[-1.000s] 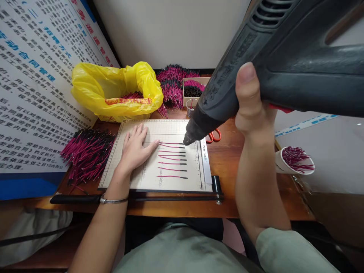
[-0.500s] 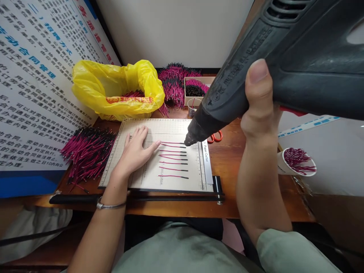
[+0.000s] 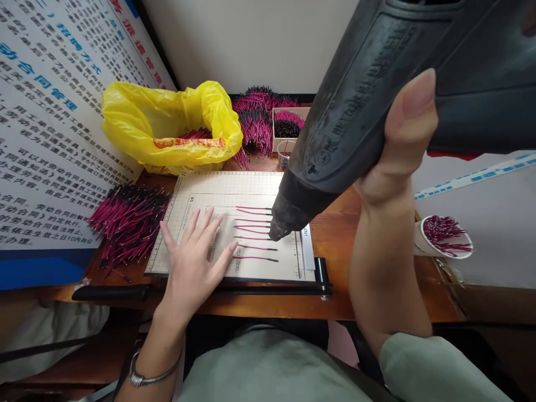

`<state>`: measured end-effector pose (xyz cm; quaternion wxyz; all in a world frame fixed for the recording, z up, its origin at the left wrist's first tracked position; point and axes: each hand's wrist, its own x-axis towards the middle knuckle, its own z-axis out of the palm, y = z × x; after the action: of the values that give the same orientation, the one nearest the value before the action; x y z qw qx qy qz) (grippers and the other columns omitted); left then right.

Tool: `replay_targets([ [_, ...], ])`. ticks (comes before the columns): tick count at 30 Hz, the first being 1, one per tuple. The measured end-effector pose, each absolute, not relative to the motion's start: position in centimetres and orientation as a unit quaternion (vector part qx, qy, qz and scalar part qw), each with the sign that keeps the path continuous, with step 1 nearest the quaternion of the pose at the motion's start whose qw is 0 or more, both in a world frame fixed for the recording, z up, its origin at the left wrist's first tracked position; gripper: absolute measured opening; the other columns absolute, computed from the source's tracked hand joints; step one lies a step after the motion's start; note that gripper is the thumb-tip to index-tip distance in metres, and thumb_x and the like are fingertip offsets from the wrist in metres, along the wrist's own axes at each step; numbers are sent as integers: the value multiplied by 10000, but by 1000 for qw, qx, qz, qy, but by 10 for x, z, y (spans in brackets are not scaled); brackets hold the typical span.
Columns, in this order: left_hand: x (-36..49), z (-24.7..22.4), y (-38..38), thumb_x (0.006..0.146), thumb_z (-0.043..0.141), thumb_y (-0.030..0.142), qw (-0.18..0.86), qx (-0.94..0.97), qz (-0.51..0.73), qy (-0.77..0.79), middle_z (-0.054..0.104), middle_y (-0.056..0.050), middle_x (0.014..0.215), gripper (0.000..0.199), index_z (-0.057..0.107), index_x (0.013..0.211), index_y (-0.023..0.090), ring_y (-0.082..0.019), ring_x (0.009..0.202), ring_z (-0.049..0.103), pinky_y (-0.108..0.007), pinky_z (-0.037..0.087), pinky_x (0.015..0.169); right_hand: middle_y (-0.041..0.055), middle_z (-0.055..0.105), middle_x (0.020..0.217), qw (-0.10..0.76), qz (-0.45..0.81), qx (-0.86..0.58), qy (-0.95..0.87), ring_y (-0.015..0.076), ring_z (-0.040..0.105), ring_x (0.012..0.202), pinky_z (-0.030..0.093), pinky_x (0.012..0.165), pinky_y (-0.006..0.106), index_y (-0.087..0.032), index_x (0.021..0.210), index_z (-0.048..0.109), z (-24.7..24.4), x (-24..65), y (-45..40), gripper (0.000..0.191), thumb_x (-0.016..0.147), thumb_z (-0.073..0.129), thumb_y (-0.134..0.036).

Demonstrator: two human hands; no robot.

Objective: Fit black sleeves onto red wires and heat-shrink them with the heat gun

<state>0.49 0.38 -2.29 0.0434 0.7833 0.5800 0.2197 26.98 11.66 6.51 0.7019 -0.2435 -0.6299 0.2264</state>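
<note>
A large dark heat gun [image 3: 347,123] fills the upper right, with my right hand [image 3: 402,139] wrapped round it, thumb along its side. Its nozzle points down at the black ends of several short magenta wires [image 3: 253,226]. These wires lie side by side on the cream board of a paper cutter [image 3: 201,187]. My left hand [image 3: 195,259] is spread over the board's left part, fingers apart, with the thumb near the left ends of the lower wires. The fingers of my right hand behind the heat gun are hidden.
A heap of magenta wires [image 3: 129,223] lies left of the board. Behind stand a yellow plastic bag [image 3: 167,151], more piled wires [image 3: 255,120], an open box [image 3: 288,125] and a small clear cup [image 3: 283,156]. A white cup of wires [image 3: 444,237] is at right.
My left hand has moved toward me along the board, its fingers spreading wider. The heat gun's nozzle has shifted from the farthest wires to the middle ones.
</note>
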Motion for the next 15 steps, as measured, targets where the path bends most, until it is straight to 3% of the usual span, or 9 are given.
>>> replay_targets([
  [2,2,-22,-2,1018,452,457,41,786,238,569,589,-181,1452,439,591,1331,182,-382,1439,452,-737,-17,1202,-138,711,1130,699,222,-209,-647,171,428,1468,141,1328,337,-381,1071,774,64,270,116,362,813,700,-624],
  [4,2,-23,-8,1019,457,440,39,784,236,572,592,-185,1448,443,557,1366,184,-378,1435,458,-729,-2,1208,-147,715,1097,692,233,-204,-652,174,448,1453,118,1323,374,-387,1085,767,63,269,113,353,828,687,-614],
  [9,10,-27,-14,994,510,465,21,792,210,573,571,-180,1471,499,489,1434,231,-382,1446,440,-708,-115,1199,-72,709,1177,670,270,-200,-661,198,266,1540,80,1311,388,-239,980,796,66,259,105,460,830,664,-653],
  [15,19,-25,-8,983,514,468,32,791,205,575,541,-177,1498,512,484,1442,245,-386,1447,436,-703,-110,1204,-59,680,1241,652,320,-305,-616,224,226,1553,102,1302,433,-251,1052,772,66,258,90,598,744,675,-754],
])
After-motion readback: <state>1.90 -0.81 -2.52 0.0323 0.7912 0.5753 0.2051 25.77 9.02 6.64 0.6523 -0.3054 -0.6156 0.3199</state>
